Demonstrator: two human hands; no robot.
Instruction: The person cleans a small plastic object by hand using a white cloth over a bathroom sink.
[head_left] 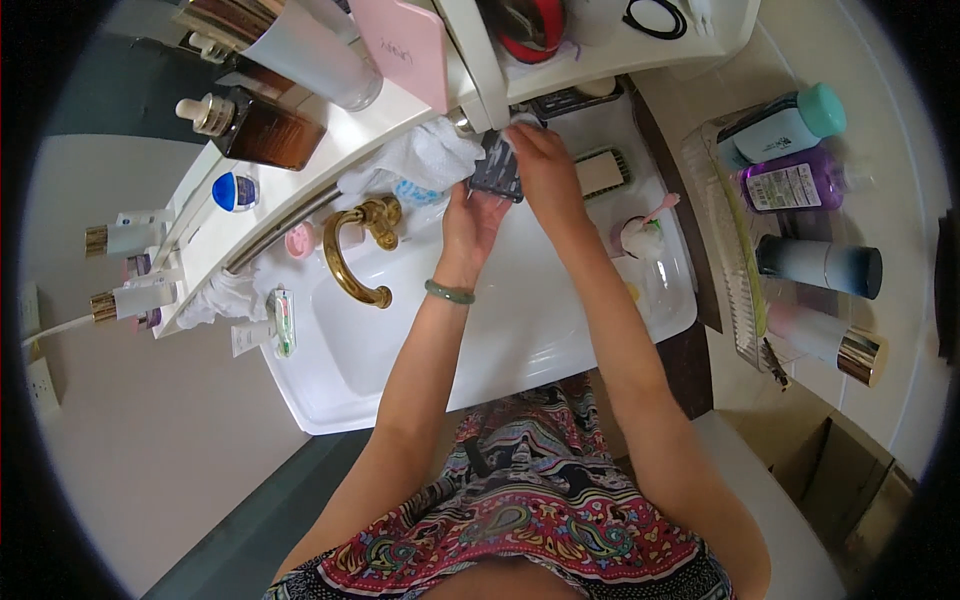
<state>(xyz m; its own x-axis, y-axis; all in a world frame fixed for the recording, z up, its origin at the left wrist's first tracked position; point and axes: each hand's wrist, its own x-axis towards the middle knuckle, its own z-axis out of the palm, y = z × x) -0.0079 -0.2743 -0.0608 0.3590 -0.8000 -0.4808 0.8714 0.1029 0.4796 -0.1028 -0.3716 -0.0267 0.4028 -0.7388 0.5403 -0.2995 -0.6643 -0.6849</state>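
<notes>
Over the back of the white sink (350, 340), my left hand (474, 225) grips the near end of a flat, dark rectangular object (497, 168) with grey marks. Its exact kind is unclear. My right hand (547, 170) is closed at the object's far right side, with a small white cloth-like piece (524, 120) showing at its fingertips. A brass faucet (355, 250) curves over the basin left of my hands. Crumpled white towels (415, 160) lie close behind the object. To the right of my right hand sits a brush (600, 174) with a pale back.
A white shelf (365, 135) with a dropper bottle (265, 130) and blue jar (233, 192) overhangs the back left. A cup (641, 238) with a pink handle stands on the sink's right rim. Farther right, a rack (735, 250) holds several bottles. A toothpaste tube (284, 322) lies at left.
</notes>
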